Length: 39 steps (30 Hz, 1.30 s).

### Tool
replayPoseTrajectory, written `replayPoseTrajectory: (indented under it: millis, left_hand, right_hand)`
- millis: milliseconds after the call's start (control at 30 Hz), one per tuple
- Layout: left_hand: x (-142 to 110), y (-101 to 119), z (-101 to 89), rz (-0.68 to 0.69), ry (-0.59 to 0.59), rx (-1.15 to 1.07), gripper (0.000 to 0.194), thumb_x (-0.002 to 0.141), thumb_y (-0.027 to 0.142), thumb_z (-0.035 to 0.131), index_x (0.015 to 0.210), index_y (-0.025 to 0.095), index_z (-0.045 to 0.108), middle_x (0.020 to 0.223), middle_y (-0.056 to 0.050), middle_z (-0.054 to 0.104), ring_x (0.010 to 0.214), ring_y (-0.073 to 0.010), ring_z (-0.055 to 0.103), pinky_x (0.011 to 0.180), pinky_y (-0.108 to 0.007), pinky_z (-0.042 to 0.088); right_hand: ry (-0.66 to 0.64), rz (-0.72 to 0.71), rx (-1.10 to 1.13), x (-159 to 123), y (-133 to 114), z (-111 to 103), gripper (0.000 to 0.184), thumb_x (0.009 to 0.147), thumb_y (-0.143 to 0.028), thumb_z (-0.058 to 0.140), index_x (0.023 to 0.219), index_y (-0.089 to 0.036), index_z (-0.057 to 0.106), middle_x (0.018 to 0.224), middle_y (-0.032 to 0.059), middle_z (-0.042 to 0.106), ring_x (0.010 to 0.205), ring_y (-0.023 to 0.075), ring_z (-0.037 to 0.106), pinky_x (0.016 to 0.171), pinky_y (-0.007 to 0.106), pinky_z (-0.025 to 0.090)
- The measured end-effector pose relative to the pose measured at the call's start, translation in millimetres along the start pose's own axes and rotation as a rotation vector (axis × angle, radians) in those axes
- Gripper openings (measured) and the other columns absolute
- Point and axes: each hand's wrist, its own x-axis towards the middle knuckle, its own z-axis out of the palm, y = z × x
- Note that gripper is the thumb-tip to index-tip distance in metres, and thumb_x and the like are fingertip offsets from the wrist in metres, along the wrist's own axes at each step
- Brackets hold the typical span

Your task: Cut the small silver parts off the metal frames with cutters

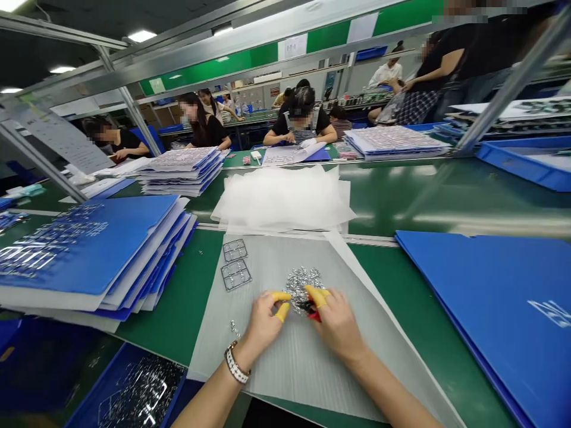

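Observation:
My left hand [264, 319] wears yellow finger cots and pinches thumb and forefinger together at the edge of a pile of small shiny metal parts [303, 282]. My right hand [334, 318], also in yellow cots, is closed on a small tool with red handles [311, 310], its tip at the pile. Both hands rest over a grey corrugated sheet [289, 362]. Two metal frames [235, 264] lie on the sheet to the upper left. A few loose parts [234, 328] lie near my left wrist.
A stack of blue and white boards [102, 261] sits left, a blue board [491, 297] right. White foam sheets [283, 199] lie beyond the grey sheet. A blue bin of metal frames [134, 392] is at lower left. Several people work across the green tables.

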Motion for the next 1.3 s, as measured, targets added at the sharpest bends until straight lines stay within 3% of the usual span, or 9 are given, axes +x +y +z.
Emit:
replayPoseTrajectory:
  millis: [133,267,400,500,700,800,900,1100,1300]
  left_hand:
    - [-16,-8,-56.3,0.062,0.04,0.363,0.019,0.08,0.02,0.055,0.092,0.022,0.069,0.078,-0.004,0.065,0.071,-0.0175,0.056,0.071,-0.033,0.045]
    - [-49,-36,-112.5,-0.028,0.107,0.468,0.019,0.083,0.024,0.051,0.093,0.02,0.067,0.08,-0.005,0.063,0.067,-0.0161,0.057,0.059,-0.028,0.046]
    - [-74,-60,-134.4,-0.049,0.151,0.486,0.021,0.084,0.025,0.05,0.095,0.021,0.067,0.084,-0.005,0.064,0.069,-0.0165,0.059,0.059,-0.026,0.047]
    - [-72,-65,-141.4,-0.019,0.154,0.52,0.022,0.085,0.025,0.047,0.095,0.02,0.066,0.086,-0.006,0.065,0.073,-0.017,0.06,0.062,-0.027,0.048]
    - [-11,-48,-148.4,0.061,0.193,0.626,0.025,0.084,0.032,0.05,0.103,0.023,0.064,0.099,-0.008,0.065,0.091,-0.0238,0.057,0.081,-0.04,0.044]
    - [26,-34,-133.5,0.125,0.055,0.737,0.056,0.068,0.043,0.067,0.12,0.028,0.055,0.13,-0.01,0.052,0.119,-0.0333,0.042,0.097,-0.05,0.03]
    - [51,-30,-115.1,0.113,-0.118,0.908,0.082,0.057,0.05,0.073,0.13,0.025,0.047,0.139,-0.014,0.042,0.125,-0.0388,0.033,0.101,-0.055,0.02]
    - [65,-42,-107.7,0.07,-0.155,0.974,0.08,0.059,0.043,0.07,0.132,0.023,0.044,0.13,-0.015,0.048,0.119,-0.0377,0.038,0.1,-0.055,0.02]
    - [63,-35,-110.5,0.071,-0.171,1.016,0.073,0.063,0.045,0.067,0.129,0.023,0.047,0.127,-0.014,0.048,0.125,-0.0361,0.033,0.104,-0.056,0.015]
  right_hand:
    - [-0.209,0.146,0.048,-2,1,-3,0.044,0.071,-0.001,0.043,0.111,-0.015,0.053,0.085,0.0095,0.059,0.081,0.0262,0.052,0.07,0.037,0.041]
    - [-0.513,0.2,0.186,20,-47,-1,0.036,0.07,-0.003,0.05,0.101,-0.02,0.055,0.087,0.0053,0.06,0.082,0.0223,0.054,0.073,0.033,0.041]
    - [-0.769,0.053,0.276,52,-113,20,0.024,0.071,-0.01,0.058,0.092,-0.019,0.056,0.093,0.0057,0.058,0.084,0.0215,0.055,0.073,0.031,0.04]
    - [-0.858,-0.003,0.259,63,-140,37,0.022,0.071,-0.012,0.058,0.092,-0.018,0.057,0.09,0.0069,0.058,0.086,0.0233,0.055,0.076,0.033,0.039]
    - [-0.801,0.173,0.339,48,-125,30,0.019,0.069,-0.01,0.052,0.086,-0.017,0.053,0.086,0.0067,0.057,0.081,0.0216,0.054,0.074,0.033,0.041]
    - [-0.667,0.267,0.47,22,-110,16,0.024,0.072,-0.01,0.047,0.094,-0.017,0.052,0.09,0.0072,0.056,0.083,0.0214,0.054,0.076,0.034,0.043]
    - [-0.513,0.39,0.695,-4,-100,7,0.029,0.087,-0.02,0.04,0.114,-0.02,0.048,0.098,0.0078,0.058,0.089,0.0209,0.056,0.08,0.034,0.045]
    - [-0.414,0.366,0.876,-24,-93,2,0.046,0.092,-0.039,0.043,0.136,-0.026,0.037,0.12,0.0117,0.053,0.111,0.0254,0.051,0.095,0.041,0.041]
    - [-0.236,0.333,0.959,-24,-92,1,0.043,0.092,-0.044,0.042,0.132,-0.028,0.042,0.109,0.0091,0.057,0.101,0.024,0.055,0.087,0.038,0.046]
